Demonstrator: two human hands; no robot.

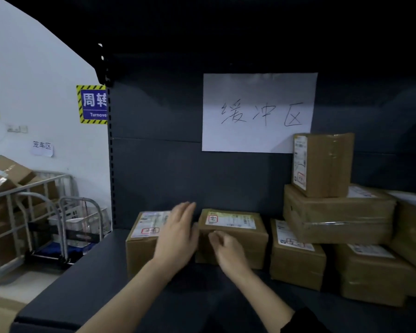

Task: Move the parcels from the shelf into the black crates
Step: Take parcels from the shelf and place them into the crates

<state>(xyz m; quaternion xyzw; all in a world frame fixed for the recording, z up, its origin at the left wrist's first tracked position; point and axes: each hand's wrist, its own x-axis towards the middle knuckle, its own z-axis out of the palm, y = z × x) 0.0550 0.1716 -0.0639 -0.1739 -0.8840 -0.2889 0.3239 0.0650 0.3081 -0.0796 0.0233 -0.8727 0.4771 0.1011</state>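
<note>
Several brown cardboard parcels with white labels stand on the dark shelf [87, 284]. The middle parcel [240, 227] has my left hand [178, 234] lying with straight fingers against its left side, between it and the left parcel [139, 246]. On its front face rests my right hand [226, 248], fingers bent at the top front edge. To the right stand a small parcel [296, 258] and a stack with a wide parcel [336, 215] and an upright parcel [322, 164] on top. No black crate is in view.
A handwritten paper sign [257, 111] hangs on the shelf's back panel. Left of the shelf stand metal roll cages [29, 212] with cardboard boxes, a hand trolley [65, 236] and wall signs [91, 104].
</note>
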